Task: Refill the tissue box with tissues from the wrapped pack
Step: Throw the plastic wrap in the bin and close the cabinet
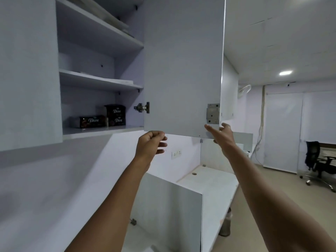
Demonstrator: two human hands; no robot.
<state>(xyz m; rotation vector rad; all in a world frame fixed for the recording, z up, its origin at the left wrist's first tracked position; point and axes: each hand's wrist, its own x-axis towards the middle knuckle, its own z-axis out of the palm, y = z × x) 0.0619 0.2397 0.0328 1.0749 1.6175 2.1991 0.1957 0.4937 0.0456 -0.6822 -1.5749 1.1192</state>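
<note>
Three black wrapped packs marked Dove lie on the bottom shelf of an open wall cabinet (101,130): one flat pack (91,121) on the left and two stacked packs (116,115) beside it. No tissue box is in view. The cabinet door (183,70) stands swung out towards me. My right hand (222,136) grips the door's lower outer corner, thumb on the inner face below the metal lock plate (213,113). Just under the door's bottom edge, my left hand (151,144) is raised with its fingers curled and nothing visible in them.
Two upper shelves (101,81) hold flat pale items. A white desk (209,179) with a partition panel (169,200) runs below along the wall. A wall socket (176,154) sits under the cabinet. A black office chair (320,160) stands at the far right.
</note>
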